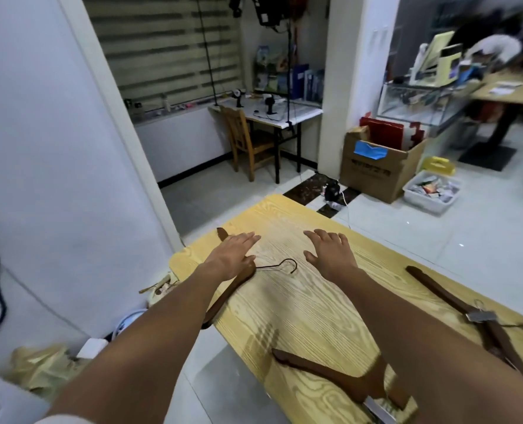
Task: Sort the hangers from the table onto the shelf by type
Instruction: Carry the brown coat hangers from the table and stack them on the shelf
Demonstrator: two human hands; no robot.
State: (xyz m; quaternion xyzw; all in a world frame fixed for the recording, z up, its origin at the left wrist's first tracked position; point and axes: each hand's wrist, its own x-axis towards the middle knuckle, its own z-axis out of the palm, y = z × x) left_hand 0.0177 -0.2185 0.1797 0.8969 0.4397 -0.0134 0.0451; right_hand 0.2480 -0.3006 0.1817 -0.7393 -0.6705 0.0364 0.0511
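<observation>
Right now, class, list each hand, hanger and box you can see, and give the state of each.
Left hand: open, fingers straight, over the far hanger's middle.
Right hand: open, fingers spread, holding nothing.
Far hanger: lying at the table edge.
Near hanger: lying flat on the table.
Clip hanger: lying flat, partly hidden by the right forearm.
Cardboard box: flaps open, on the floor.

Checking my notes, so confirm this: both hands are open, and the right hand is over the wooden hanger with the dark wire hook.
Wrong hand. The head view shows the left hand over that wooden hanger; the right hand is over bare table. Both are open.
</observation>
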